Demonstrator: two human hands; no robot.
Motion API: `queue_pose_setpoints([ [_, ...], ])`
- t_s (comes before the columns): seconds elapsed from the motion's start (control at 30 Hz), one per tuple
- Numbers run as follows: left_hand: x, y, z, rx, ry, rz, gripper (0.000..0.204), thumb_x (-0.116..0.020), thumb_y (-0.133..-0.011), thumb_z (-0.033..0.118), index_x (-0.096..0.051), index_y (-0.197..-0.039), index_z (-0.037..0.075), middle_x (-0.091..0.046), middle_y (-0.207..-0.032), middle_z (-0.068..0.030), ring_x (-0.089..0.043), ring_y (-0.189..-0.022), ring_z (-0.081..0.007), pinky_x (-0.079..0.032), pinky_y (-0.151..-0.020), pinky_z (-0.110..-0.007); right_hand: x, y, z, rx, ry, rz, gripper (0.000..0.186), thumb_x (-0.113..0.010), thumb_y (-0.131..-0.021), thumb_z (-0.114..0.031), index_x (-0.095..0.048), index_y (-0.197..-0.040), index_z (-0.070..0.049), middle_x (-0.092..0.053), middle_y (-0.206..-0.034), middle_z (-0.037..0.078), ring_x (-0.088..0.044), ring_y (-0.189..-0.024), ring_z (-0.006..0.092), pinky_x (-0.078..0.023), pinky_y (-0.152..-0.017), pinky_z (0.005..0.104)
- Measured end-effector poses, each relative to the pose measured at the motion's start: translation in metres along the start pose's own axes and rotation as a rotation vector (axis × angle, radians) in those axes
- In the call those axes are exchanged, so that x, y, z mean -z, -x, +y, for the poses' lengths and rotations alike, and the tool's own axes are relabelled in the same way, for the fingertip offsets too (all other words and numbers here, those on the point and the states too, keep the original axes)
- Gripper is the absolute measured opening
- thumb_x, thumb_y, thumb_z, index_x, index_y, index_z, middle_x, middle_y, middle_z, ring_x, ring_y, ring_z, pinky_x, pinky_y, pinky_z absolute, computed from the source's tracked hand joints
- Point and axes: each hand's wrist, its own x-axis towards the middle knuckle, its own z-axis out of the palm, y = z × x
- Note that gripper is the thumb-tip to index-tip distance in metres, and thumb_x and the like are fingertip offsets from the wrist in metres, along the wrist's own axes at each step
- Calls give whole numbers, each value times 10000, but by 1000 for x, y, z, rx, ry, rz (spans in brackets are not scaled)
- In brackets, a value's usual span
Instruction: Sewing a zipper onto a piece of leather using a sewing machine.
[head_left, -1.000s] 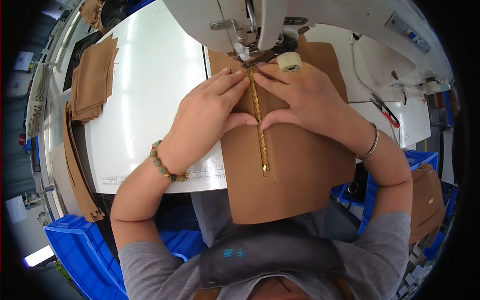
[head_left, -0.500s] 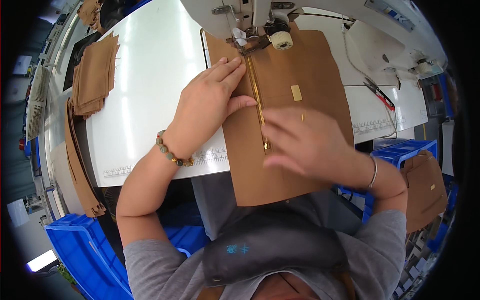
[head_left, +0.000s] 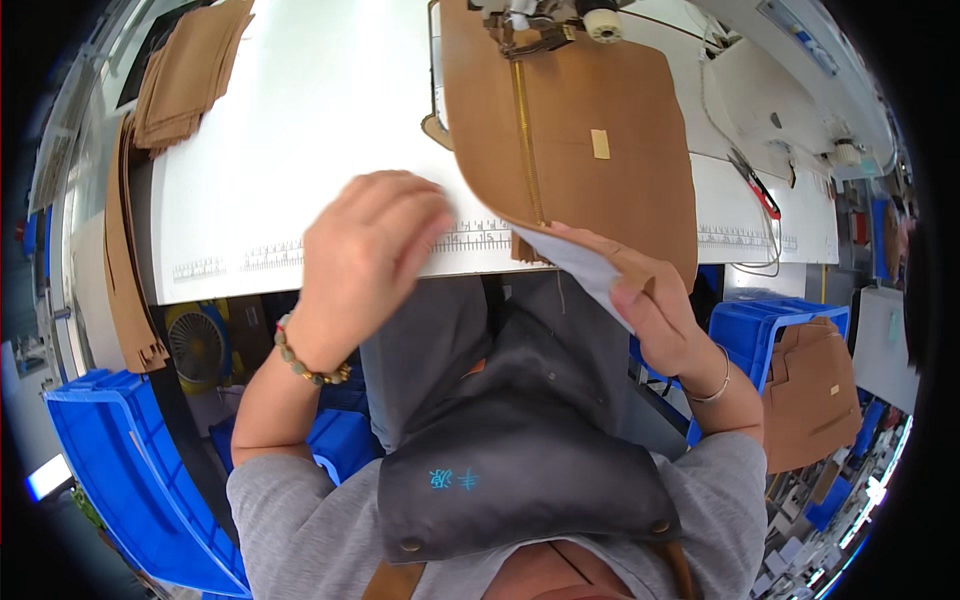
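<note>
A brown panel (head_left: 630, 100) with a gold zipper (head_left: 524, 130) set along its length lies under the sewing machine's presser foot (head_left: 535, 42). A small pale-gold rectangular patch (head_left: 600, 144) sits right of the zipper. My right hand (head_left: 655, 305) grips the panel's near edge between thumb and fingers and lifts it, so its whitish underside (head_left: 580, 262) shows. My left hand (head_left: 378, 245), slightly blurred, hovers left of the panel over the white table. Its fingers are loosely bent, apart from the panel, with nothing in them.
Stacked brown pieces (head_left: 195, 75) and long brown strips (head_left: 128, 250) lie at the left. Red-handled snips (head_left: 762, 195) rest on the white table (head_left: 330, 120) right of the panel. Blue crates (head_left: 140, 470) stand below on both sides; brown panels (head_left: 812, 400) hang over the right one.
My left hand has come off the panel and moved left and nearer. My right hand has gone from beside the zipper to the near edge, which is now lifted and folded up.
</note>
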Motion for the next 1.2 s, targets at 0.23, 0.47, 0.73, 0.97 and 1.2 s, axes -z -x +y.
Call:
queue_pose_setpoints([
  [0.23, -29, 4, 20, -254, 66, 146, 255, -830, -766, 53, -765, -1011, 22, -764, -1061, -93, -723, -1029, -294, -593, -847, -391, -3, -6, -1, 19, -71, 28, 472, -463, -1080, -157, -546, -1478, 83, -593, -1514, 201, -472, -1490, 324, -318, -1248, 423],
  [0.47, -36, 6, 16, -364, -66, 253, 255, -747, -712, 122, -771, -964, 96, -720, -960, -18, -684, -907, -191, -558, -731, -312, -2, -6, 0, 33, -40, 15, 454, -464, -1072, -124, -558, -1465, 83, -596, -1512, 195, -477, -1487, 326, -327, -1245, 422],
  [0.73, -35, 8, 24, -360, -126, 235, 246, -736, -718, 124, -762, -960, 84, -704, -1059, -50, -671, -960, -198, -530, -726, -301, 3, -6, -4, 84, 120, -77, 447, -459, -1078, -150, -583, -1467, 32, -592, -1514, 196, -473, -1490, 330, -311, -1248, 461],
  [0.97, -39, 10, 54, -290, -259, 14, 241, -618, -872, 163, -664, -1045, 2, -708, -1238, -194, -657, -1217, -337, -551, -889, -403, 65, 11, 34, -54, 32, 694, 477, -485, -1118, -270, -559, -1448, 68, -553, -1523, 193, -534, -1407, 275, -434, -1173, 418],
  [1.2, -46, 8, 65, -282, -441, -61, 203, -643, -828, 155, -626, -978, 19, -698, -1232, -200, -649, -1193, -316, -550, -943, -386, 119, 30, 62, -339, -683, 346, 406, -566, -1070, -194, -594, -1386, 59, -667, -1354, 156, -692, -1149, 245, -576, -949, 372],
])
